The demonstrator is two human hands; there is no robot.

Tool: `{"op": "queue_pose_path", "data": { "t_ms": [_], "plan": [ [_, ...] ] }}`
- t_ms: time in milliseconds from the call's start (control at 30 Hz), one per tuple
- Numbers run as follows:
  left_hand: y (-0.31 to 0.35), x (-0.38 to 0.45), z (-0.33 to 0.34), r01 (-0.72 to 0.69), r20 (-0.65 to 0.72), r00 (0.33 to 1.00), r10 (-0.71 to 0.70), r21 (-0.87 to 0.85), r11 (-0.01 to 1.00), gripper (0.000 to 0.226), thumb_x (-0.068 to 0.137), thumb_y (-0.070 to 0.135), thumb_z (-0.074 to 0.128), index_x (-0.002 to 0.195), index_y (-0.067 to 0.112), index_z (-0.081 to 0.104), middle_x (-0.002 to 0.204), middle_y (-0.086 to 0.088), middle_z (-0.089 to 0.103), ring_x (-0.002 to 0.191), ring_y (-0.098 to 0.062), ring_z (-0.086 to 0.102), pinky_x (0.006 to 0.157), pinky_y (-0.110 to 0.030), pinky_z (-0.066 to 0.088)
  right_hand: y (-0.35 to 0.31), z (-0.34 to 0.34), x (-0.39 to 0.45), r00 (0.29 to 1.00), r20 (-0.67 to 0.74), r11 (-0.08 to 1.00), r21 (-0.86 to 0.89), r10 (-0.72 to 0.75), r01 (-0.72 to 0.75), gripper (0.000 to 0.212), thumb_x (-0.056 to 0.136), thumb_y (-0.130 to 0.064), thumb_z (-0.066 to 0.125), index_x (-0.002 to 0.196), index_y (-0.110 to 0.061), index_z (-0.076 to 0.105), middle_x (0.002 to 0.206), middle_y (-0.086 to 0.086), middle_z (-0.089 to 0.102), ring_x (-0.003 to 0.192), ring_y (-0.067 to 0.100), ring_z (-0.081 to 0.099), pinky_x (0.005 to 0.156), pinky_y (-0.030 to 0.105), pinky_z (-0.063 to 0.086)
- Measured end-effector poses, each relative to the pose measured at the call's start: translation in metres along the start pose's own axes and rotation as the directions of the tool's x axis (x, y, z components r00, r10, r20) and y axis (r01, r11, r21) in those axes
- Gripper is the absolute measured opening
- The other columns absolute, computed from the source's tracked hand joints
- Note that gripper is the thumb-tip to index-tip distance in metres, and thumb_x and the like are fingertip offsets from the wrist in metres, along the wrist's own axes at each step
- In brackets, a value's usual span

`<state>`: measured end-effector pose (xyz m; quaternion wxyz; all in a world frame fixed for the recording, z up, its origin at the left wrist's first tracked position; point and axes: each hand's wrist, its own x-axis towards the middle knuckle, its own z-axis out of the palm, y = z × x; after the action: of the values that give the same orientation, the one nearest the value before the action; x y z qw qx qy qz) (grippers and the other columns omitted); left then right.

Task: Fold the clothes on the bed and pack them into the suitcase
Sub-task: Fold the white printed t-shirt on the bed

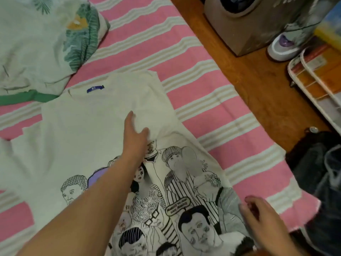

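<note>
A cream T-shirt (88, 126) with black line drawings of people lies spread on the bed, its blue neck label at the far end. My left hand (135, 134) reaches across it with straight fingers and presses flat on the upper right part of the cloth. My right hand (258, 217) rests on the shirt's right edge near the hem, fingers relaxed. A second garment, pale with a green leaf print (42, 43) and a green hem, lies crumpled at the far left of the bed.
The bed carries a pink and white striped sheet (203, 100). Right of it runs a wooden floor (258, 85) with a brown box, a white shoe (282, 47), a white wire rack (313, 74) and dark bags (317, 174).
</note>
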<state>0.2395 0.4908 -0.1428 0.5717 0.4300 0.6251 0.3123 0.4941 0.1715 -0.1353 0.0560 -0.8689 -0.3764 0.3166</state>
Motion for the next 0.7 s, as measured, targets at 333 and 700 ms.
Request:
{"op": "queue_pose_path", "data": {
  "t_ms": [333, 700],
  "plan": [
    [0.088, 0.004, -0.052, -0.105, 0.114, 0.990, 0.081, 0.222, 0.969, 0.078, 0.082, -0.006, 0.066, 0.154, 0.005, 0.036, 0.156, -0.011, 0.040, 0.119, -0.021, 0.059, 0.077, -0.026, 0.057, 0.012, 0.017, -0.112, 0.978, -0.181, 0.991, -0.102, -0.105, 0.087, 0.035, 0.091, -0.024, 0.072, 0.123, -0.011, 0.067, 0.110, 0.007, 0.071, 0.098, 0.028, 0.065, 0.084, 0.035, 0.049],
    [0.042, -0.022, -0.196, 0.007, -0.033, 0.999, -0.001, 0.198, 0.980, 0.050, 0.076, -0.016, 0.060, 0.116, 0.013, 0.051, 0.106, -0.002, 0.055, 0.092, -0.025, 0.058, 0.069, -0.033, 0.058, -0.069, 0.139, -0.210, 0.778, -0.034, 0.749, -0.300, -0.628, 0.591, 0.029, 0.062, -0.001, 0.082, 0.081, -0.015, 0.065, 0.092, 0.002, 0.059, 0.084, 0.023, 0.053, 0.076, 0.036, 0.044]
  ]
}}
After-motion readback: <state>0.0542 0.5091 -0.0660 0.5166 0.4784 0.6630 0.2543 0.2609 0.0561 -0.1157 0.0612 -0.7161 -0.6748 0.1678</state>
